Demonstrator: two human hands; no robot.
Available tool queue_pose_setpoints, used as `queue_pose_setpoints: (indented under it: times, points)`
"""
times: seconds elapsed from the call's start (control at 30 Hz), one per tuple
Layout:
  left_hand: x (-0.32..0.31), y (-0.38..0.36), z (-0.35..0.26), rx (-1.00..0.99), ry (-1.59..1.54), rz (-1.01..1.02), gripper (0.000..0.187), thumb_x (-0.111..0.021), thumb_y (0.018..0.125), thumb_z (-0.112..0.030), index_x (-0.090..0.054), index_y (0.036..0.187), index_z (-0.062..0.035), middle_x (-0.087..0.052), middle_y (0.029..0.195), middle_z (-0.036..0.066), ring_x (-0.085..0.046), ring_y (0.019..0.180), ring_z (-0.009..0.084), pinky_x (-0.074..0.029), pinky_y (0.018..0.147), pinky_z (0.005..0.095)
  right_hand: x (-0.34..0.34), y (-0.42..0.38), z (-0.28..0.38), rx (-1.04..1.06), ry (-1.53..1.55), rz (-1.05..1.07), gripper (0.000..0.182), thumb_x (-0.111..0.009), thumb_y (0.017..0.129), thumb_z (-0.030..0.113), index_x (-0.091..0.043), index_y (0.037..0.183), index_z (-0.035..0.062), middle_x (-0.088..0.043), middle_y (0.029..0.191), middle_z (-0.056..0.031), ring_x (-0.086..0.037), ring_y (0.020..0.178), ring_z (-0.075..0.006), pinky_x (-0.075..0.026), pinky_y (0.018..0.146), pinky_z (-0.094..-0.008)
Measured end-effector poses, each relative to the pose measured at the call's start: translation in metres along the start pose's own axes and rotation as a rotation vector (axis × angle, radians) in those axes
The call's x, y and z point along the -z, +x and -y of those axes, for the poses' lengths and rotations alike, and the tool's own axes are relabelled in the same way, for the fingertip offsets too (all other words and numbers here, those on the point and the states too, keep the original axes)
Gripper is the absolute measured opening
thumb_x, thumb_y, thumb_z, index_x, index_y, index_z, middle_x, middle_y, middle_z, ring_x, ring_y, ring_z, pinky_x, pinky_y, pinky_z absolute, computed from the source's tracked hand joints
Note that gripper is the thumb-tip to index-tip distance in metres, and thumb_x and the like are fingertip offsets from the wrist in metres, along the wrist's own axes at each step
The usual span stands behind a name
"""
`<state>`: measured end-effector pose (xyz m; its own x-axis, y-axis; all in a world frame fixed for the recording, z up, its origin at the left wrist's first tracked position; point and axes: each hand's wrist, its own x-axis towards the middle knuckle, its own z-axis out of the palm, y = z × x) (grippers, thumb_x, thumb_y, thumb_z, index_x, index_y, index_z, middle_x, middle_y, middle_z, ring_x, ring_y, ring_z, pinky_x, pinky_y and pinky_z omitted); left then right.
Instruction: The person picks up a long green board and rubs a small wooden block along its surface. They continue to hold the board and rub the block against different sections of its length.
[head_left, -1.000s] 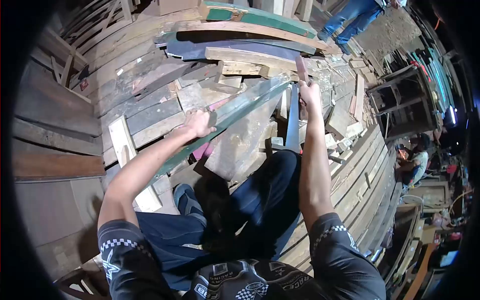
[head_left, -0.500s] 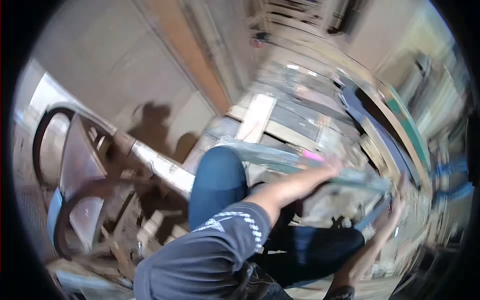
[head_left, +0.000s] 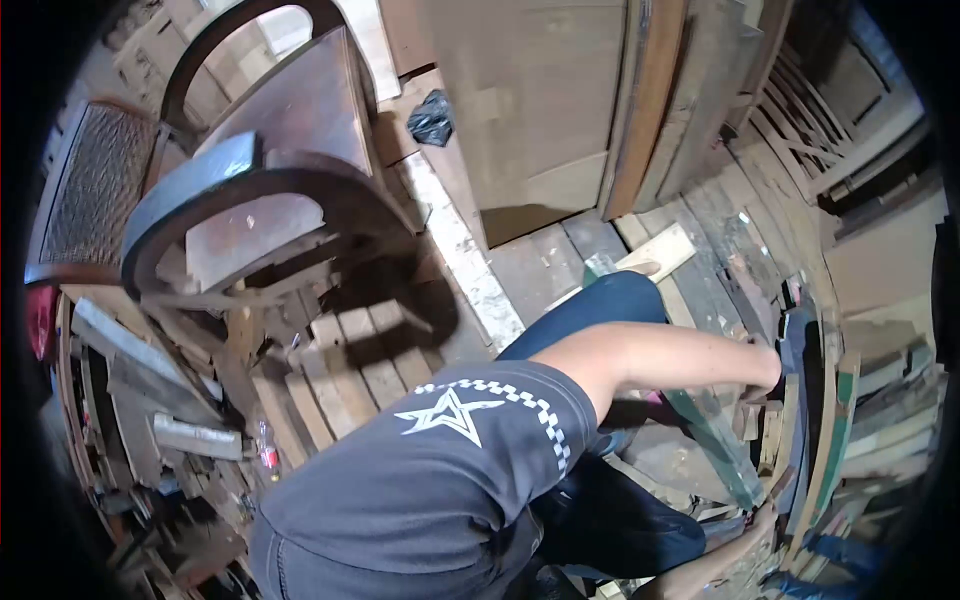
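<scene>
My left hand (head_left: 762,368) is stretched out past my knee, beside the dark plank that stands on edge at the right; its fingers are mostly hidden behind the wrist. Lower right, my right hand (head_left: 765,520) is at the lower end of a worn green board (head_left: 712,445), and its fingers are too small and partly hidden to read. The green board slants between my legs, above a pale, dusty surface. Beyond the hands, the dark plank (head_left: 796,400) and a green-edged wooden strip (head_left: 838,440) stand close together.
A wooden chair (head_left: 290,110) with curved arms stands at the upper left. Wood scraps (head_left: 190,435) and a small bottle (head_left: 267,448) lie at the left. A black plastic bag (head_left: 431,118) lies near a large panel (head_left: 530,110). Slatted wood (head_left: 800,130) is at the upper right.
The view has swung left, bringing the chair and bag further into sight. My left hand has moved from the green board toward the dark plank. My right hand remains near the board's lower end.
</scene>
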<state>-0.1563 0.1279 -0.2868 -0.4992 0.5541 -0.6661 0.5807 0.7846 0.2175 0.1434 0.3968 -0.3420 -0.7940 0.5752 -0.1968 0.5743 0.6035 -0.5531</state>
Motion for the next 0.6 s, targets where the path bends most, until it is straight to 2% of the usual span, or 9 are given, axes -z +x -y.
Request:
queue_pose_setpoints:
  times: [0.03,0.13,0.17,0.3,0.33,0.37,0.43,0.53,0.6]
  points:
    - [0.005,-0.015,0.013,0.043,-0.02,0.002,0.07,-0.082,0.069,-0.048,-0.056,0.133,-0.0354,-0.058,0.134,-0.003,-0.052,0.116,0.0265,-0.04,0.082,0.0537,0.004,0.005,-0.001,0.005,-0.019,-0.001,0.042,-0.057,0.092,0.032,-0.063,0.118,-0.001,-0.066,0.086,-0.0118,-0.059,0.069,-0.018,-0.046,0.062,-0.033]
    - [-0.01,-0.06,0.062,-0.126,-0.127,-0.144,0.063,-0.076,0.075,-0.05,-0.061,0.13,-0.0222,-0.059,0.134,-0.001,-0.055,0.118,0.0279,-0.038,0.097,0.0549,0.015,0.035,0.004,0.033,-0.093,-0.016,0.042,-0.057,0.092,0.033,-0.062,0.118,-0.0009,-0.066,0.087,-0.012,-0.06,0.071,-0.0184,-0.047,0.063,-0.0331]
    - [-0.011,-0.103,0.067,-0.017,-0.098,-0.119,0.06,-0.073,0.077,-0.05,-0.062,0.129,-0.0201,-0.059,0.135,0.001,-0.055,0.121,0.0278,-0.041,0.098,0.0502,0.017,0.053,0.016,0.052,-0.121,-0.024,0.042,-0.057,0.092,0.033,-0.062,0.118,-0.0009,-0.066,0.088,-0.0121,-0.06,0.071,-0.0186,-0.047,0.064,-0.0332]
    - [-0.019,-0.101,0.102,-0.211,-0.122,-0.175,0.063,-0.069,0.078,-0.056,-0.066,0.123,-0.0116,-0.063,0.129,0.007,-0.058,0.118,0.0264,-0.046,0.097,0.0381,0.019,0.092,0.029,0.097,-0.191,-0.014,0.042,-0.057,0.093,0.033,-0.062,0.118,-0.0008,-0.066,0.09,-0.0125,-0.061,0.073,-0.0191,-0.047,0.065,-0.0333]
    - [-0.02,-0.075,0.114,-0.207,-0.184,-0.314,0.064,-0.068,0.078,-0.059,-0.069,0.117,-0.0083,-0.065,0.125,0.01,-0.06,0.115,0.0269,-0.047,0.096,0.0412,0.019,0.098,0.03,0.096,-0.2,-0.012,0.043,-0.057,0.093,0.033,-0.062,0.118,-0.0007,-0.066,0.09,-0.0126,-0.061,0.074,-0.0192,-0.047,0.066,-0.0333]
    - [-0.014,-0.153,0.129,-0.187,-0.264,-0.437,0.058,-0.067,0.079,-0.058,-0.072,0.108,-0.0076,-0.069,0.115,0.012,-0.064,0.106,0.0281,-0.049,0.088,0.0426,0.02,0.105,0.029,0.094,-0.209,-0.008,0.043,-0.057,0.093,0.033,-0.062,0.118,-0.0007,-0.066,0.091,-0.0127,-0.061,0.075,-0.0194,-0.047,0.066,-0.0333]
    - [-0.018,-0.169,0.172,-0.3,-0.489,-0.65,0.052,-0.067,0.08,-0.055,-0.072,0.098,-0.0059,-0.072,0.093,0.014,-0.068,0.088,0.0294,-0.051,0.076,0.0412,0.018,0.112,0.027,0.09,-0.23,-0.002,0.043,-0.057,0.093,0.033,-0.062,0.118,-0.0006,-0.067,0.092,-0.0129,-0.061,0.076,-0.0197,-0.048,0.067,-0.0334]
    - [-0.059,-0.227,0.227,-0.214,-0.632,-1.018,0.047,-0.068,0.082,-0.048,-0.071,0.096,-0.0032,-0.071,0.088,0.016,-0.068,0.086,0.03,-0.051,0.075,0.0388,0.01,0.12,0.022,0.089,-0.29,0.017,0.043,-0.057,0.093,0.033,-0.062,0.119,-0.0005,-0.067,0.093,-0.0131,-0.062,0.077,-0.0201,-0.048,0.068,-0.0335]
    - [-0.096,-0.248,0.259,-0.112,-0.765,-1.105,0.044,-0.067,0.084,-0.047,-0.066,0.086,-0.0028,-0.069,0.081,0.014,-0.066,0.08,0.0288,-0.05,0.073,0.039,0.008,0.122,0.017,0.089,-0.327,0.03,0.043,-0.057,0.093,0.033,-0.062,0.119,-0.0005,-0.067,0.094,-0.0133,-0.062,0.078,-0.0203,-0.048,0.069,-0.0336]
